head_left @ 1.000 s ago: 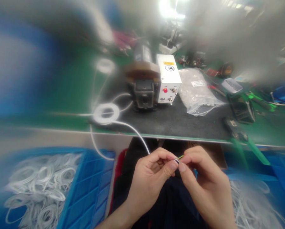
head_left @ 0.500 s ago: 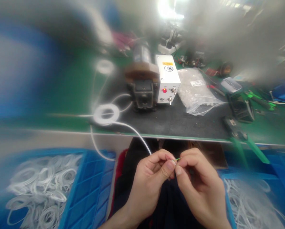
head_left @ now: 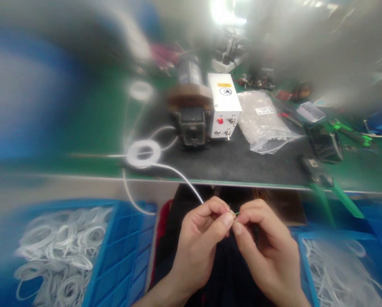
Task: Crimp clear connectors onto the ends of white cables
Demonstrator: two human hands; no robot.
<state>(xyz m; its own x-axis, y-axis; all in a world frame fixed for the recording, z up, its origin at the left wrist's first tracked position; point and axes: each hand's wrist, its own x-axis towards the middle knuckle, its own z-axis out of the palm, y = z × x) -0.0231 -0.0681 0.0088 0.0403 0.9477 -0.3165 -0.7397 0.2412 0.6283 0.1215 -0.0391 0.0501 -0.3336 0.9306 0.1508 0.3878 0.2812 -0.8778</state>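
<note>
A white cable (head_left: 186, 179) runs from a coil (head_left: 143, 153) on the bench down into my left hand (head_left: 203, 238), whose thumb and forefinger pinch its end. Thin wires stick out at the fingertips, one of them green (head_left: 237, 213). My right hand (head_left: 266, 245) is closed in a pinch on the green wire, its fingertips almost touching those of the left. Both hands are in front of the bench edge, above my lap. The fingers cover most of the cable end.
Behind the coil stand a dark machine (head_left: 192, 123) and a white switch box (head_left: 224, 106) with a red light. A clear bag (head_left: 264, 121) and green-handled pliers (head_left: 346, 198) lie rightward. Blue crates (head_left: 114, 247) with coiled white cables flank me at left and right (head_left: 309, 273).
Both hands have shifted very slightly to the left, still pinching close together. A thin dark strand now stands up above my left fingertips. The bench things look the same.
</note>
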